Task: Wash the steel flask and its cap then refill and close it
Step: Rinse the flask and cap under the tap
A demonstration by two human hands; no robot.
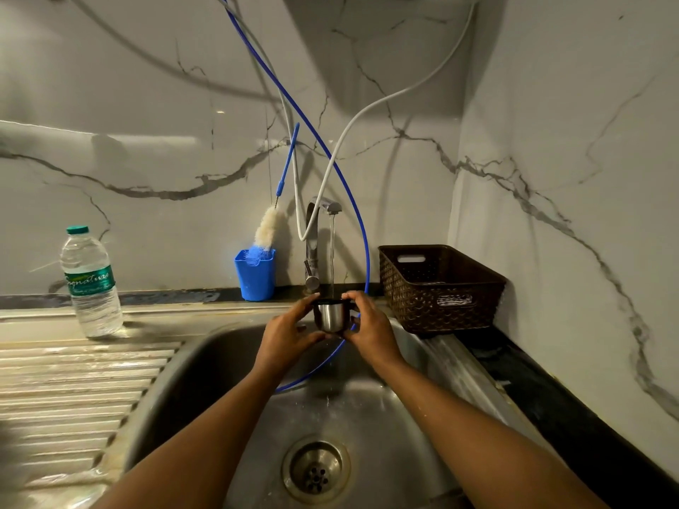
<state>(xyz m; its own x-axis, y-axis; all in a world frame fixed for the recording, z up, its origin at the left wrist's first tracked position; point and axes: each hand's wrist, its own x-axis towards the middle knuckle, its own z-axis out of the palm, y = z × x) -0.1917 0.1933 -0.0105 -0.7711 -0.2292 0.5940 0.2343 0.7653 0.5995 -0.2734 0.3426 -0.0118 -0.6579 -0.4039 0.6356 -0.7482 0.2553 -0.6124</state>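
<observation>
The steel cap (331,317), a small cup with a dark rim, is held mouth-up over the steel sink (205,365). My left hand (290,334) grips its left side and my right hand (363,325) grips its right side, fingers curled round it. Water runs from the tap (319,229) in a thin stream straight into the cap. The flask itself is not in view.
A plastic water bottle (92,284) stands on the ribbed drainboard at left. A blue holder (255,275) with a bottle brush (270,229) sits behind the sink. A brown woven basket (441,288) stands at right. Blue and white hoses hang near the tap. The drain (316,468) lies near me.
</observation>
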